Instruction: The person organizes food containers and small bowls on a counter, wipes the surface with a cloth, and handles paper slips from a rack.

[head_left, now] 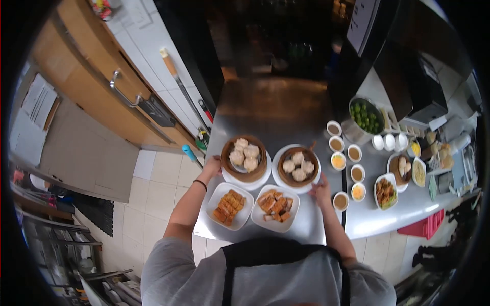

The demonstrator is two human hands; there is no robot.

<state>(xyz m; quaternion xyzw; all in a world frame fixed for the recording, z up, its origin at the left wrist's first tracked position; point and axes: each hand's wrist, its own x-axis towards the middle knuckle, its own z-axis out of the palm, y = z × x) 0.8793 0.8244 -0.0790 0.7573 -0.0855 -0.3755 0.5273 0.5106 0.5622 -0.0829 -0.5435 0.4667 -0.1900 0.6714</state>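
Observation:
Two bamboo steamers with pale dumplings sit on white round plates on the steel counter. My left hand (213,166) grips the outer rim of the left plate (261,182), beside the left steamer (227,168). At the lower right edge of the right plate (276,176), my right hand (321,192) has its fingers at the rim, next to the right steamer (315,175). Closer to my body are two white square dishes: one holds golden sliced food (229,207), the other browned chopped pieces (275,205). Fingertips under the rims are hidden.
Several small sauce cups (341,201) stand right of my right hand. Farther right are a metal pot of green vegetables (365,117), a dish of browned food (386,192) and another steamer (395,168). Left stand a broom handle (176,76) and a wooden door (92,86).

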